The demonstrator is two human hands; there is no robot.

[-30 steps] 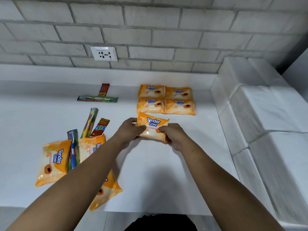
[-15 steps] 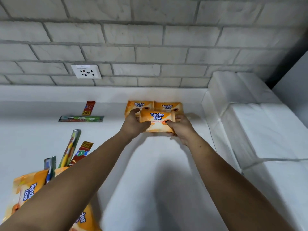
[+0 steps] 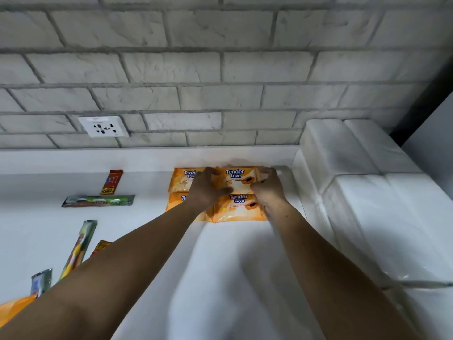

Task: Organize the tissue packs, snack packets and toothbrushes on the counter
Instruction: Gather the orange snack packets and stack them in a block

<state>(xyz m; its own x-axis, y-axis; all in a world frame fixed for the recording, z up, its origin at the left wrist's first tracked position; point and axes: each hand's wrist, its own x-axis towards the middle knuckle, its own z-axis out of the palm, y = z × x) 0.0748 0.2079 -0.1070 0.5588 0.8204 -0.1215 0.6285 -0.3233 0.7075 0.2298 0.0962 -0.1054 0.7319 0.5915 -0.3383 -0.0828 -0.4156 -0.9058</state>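
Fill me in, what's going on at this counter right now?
A person is sorting items on the counter. The left hand and right hand grip one orange tissue pack by its ends, at the back right of the tissue pack group near the wall. A green toothbrush and a red snack packet lie further left. A yellow toothbrush, a second snack packet and a blue toothbrush lie loose at front left.

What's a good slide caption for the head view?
Left hand and right hand hold a tissue pack over the grouped packs.
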